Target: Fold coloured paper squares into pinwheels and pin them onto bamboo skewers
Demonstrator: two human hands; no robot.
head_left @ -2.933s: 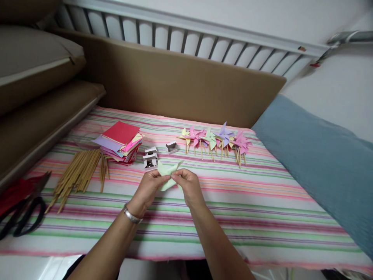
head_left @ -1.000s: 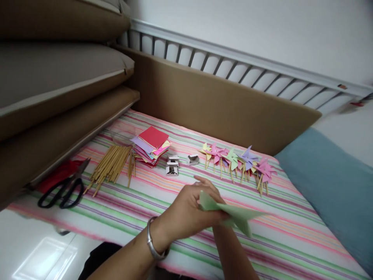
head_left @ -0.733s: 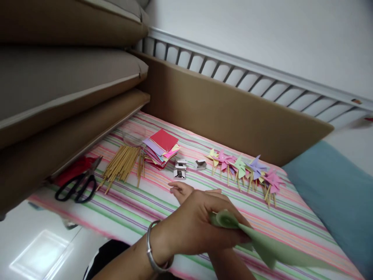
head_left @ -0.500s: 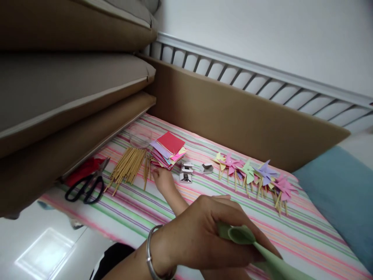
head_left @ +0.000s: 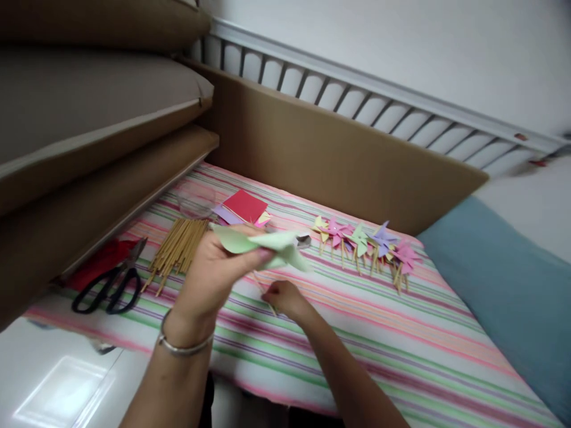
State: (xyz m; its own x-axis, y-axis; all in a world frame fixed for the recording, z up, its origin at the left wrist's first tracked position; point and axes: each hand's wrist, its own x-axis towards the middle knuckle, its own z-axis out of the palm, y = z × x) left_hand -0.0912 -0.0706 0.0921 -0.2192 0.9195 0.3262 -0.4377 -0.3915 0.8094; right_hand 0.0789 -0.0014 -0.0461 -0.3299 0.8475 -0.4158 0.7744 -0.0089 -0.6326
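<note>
My left hand, with a silver bangle on its wrist, pinches a pale green paper pinwheel between thumb and fingers. The paper's blades are folded over toward the middle. Just below it, my right hand is closed on a thin wooden stick, which slants up toward the underside of the pinwheel. Whether the stick touches the paper I cannot tell. A bundle of wooden sticks lies left of my left hand. Behind the pinwheel sits a stack of coloured paper squares, red on top, partly hidden.
Finished pinwheels on sticks lie in a row at the right back. Dark-handled scissors rest by a red bag at the left. A clear round container stands behind the sticks. Cushions rise at the left; a board stands behind.
My right hand has come back from beside the stick bundle with a stick. My left hand has moved left and up with the green pinwheel, over the middle of the striped cloth.
</note>
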